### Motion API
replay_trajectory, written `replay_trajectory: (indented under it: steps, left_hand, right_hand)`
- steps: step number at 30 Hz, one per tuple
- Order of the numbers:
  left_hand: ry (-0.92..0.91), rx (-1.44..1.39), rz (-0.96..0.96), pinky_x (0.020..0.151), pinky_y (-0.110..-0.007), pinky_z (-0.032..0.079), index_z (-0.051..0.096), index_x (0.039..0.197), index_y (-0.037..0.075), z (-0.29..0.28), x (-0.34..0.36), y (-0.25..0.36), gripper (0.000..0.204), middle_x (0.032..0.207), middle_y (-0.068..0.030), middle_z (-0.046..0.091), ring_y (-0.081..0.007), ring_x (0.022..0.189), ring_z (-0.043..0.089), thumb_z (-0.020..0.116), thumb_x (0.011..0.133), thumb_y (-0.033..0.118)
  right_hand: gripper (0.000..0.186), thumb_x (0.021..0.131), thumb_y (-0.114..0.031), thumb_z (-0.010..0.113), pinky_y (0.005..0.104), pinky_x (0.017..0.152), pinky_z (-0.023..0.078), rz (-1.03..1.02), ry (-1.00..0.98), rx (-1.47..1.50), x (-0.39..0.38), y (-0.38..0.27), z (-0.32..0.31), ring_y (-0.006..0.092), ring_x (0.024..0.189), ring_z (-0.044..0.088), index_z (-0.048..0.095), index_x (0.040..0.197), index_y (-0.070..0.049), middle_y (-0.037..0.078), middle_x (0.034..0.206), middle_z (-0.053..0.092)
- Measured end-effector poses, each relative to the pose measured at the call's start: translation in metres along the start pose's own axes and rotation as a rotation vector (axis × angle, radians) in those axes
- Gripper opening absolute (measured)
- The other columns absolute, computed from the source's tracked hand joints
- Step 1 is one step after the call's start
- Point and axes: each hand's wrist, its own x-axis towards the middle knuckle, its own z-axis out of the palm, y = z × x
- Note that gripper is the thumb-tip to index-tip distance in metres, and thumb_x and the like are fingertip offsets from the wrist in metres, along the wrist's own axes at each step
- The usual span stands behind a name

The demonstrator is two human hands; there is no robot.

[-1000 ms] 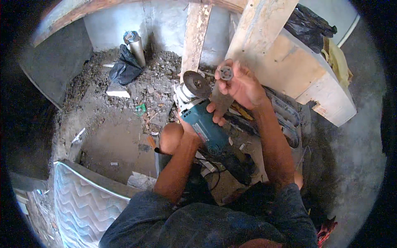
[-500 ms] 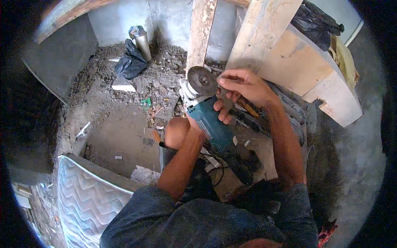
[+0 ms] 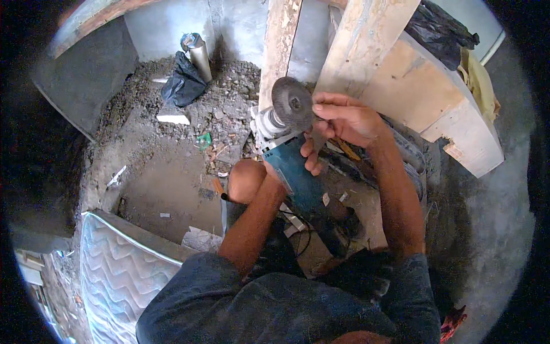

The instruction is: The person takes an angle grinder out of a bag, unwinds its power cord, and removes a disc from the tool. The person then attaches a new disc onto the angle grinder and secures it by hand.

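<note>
An angle grinder (image 3: 298,172) with a teal body and silver gear head lies across my lap area, its head pointing away from me. My left hand (image 3: 310,157) is wrapped around the body from beneath, with its fingertips showing on the right side. A dark round grinding disc (image 3: 293,104) sits at the grinder's head, tilted, with a metal centre. My right hand (image 3: 350,119) is closed at the disc's right rim, thumb and fingers pinched together there. How far the fingers reach behind the disc is hidden.
Rubble with a black plastic bag (image 3: 183,86) and a metal cylinder (image 3: 200,60) lies at the far left. Wooden boards (image 3: 366,46) lean at the back. A mattress (image 3: 123,275) lies at the near left. A broken pale panel (image 3: 464,137) stands on the right.
The grinder has turned a little, and its disc has shifted up and right, showing more of the gear head. My right hand has moved slightly right with the disc's rim.
</note>
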Motion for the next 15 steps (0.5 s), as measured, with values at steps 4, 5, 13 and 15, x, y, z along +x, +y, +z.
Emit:
replay_trajectory:
  steps: [4,5,13,15]
  left_hand:
    - [0.017,-0.085,-0.035,0.077,-0.046,0.045,0.040,0.128,0.004,0.009,0.002,0.001,0.052,0.095,-0.0123,0.057,-0.0308,0.081,0.059,0.039,0.097,0.046]
    - [0.018,-0.081,-0.031,0.077,-0.046,0.045,0.040,0.128,0.004,0.004,0.001,0.002,0.052,0.095,-0.0123,0.057,-0.0308,0.081,0.059,0.039,0.097,0.046]
    - [0.124,-0.044,0.049,0.077,-0.044,0.044,0.043,0.128,0.005,0.013,-0.003,0.004,0.047,0.093,-0.0094,0.056,-0.0279,0.084,0.056,0.042,0.097,0.040]
    - [0.104,-0.088,0.027,0.083,-0.044,0.043,0.045,0.128,0.005,0.005,-0.005,0.014,0.049,0.095,-0.0072,0.055,-0.0257,0.089,0.054,0.048,0.094,0.041]
  right_hand:
    - [0.022,0.094,-0.021,0.062,0.0235,0.060,0.045,-0.118,0.057,0.177,-0.012,-0.001,0.006,0.0090,0.071,0.056,0.060,0.110,-0.007,-0.001,0.085,0.060]
    - [0.022,0.094,-0.021,0.062,0.0235,0.060,0.045,-0.116,0.053,0.178,-0.016,-0.001,0.004,0.0090,0.071,0.056,0.060,0.110,-0.007,-0.001,0.085,0.060]
    - [0.024,0.094,-0.021,0.063,0.0236,0.063,0.045,-0.070,0.511,0.099,-0.096,0.027,-0.048,0.0090,0.073,0.055,0.058,0.115,-0.010,-0.004,0.094,0.058]
    - [0.023,0.093,-0.022,0.065,0.0242,0.061,0.046,-0.025,0.591,0.071,-0.115,0.050,-0.075,0.0083,0.072,0.055,0.059,0.112,-0.011,-0.005,0.093,0.058]
